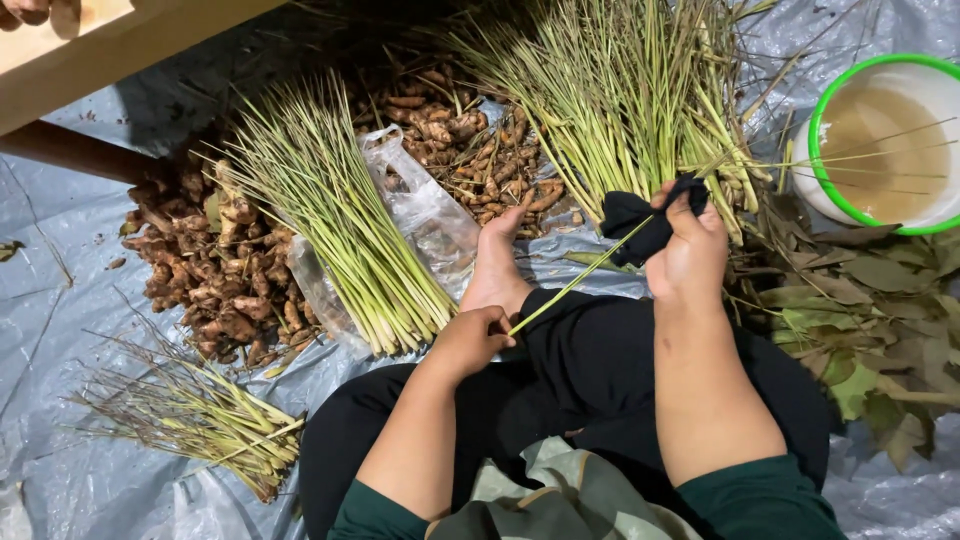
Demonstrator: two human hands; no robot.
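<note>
Left hand (470, 340): closed, pinching the pale base end of a single lemongrass stalk (580, 280) above the lap. The stalk runs up and right to the right hand.

Right hand (688, 255): closed around a black cloth (640, 225), which wraps the stalk's upper part; fingers curled over the cloth's top edge.

Bare foot (497, 265): resting on the grey plastic sheet (60, 300), between the two hands and the produce beyond.

Trimmed lemongrass bundle (330, 220): laid fanwise left of the foot, cut ends toward the person, partly over a clear plastic bag (425, 205).

Untrimmed lemongrass heap (620, 90): beyond the right hand, green tops up.

Rhizomes: one brown knobbly pile (215, 275) at left, probably ginger; a second, smaller-fingered pile (470, 140) between the two lemongrass lots, kind uncertain.

Trimmings (200, 420): dry stalk ends, lower left.

Green-rimmed white basin (815, 130): upper right, holding murky water.

Loose leaves (880, 310): below the basin, beside the right forearm.
</note>
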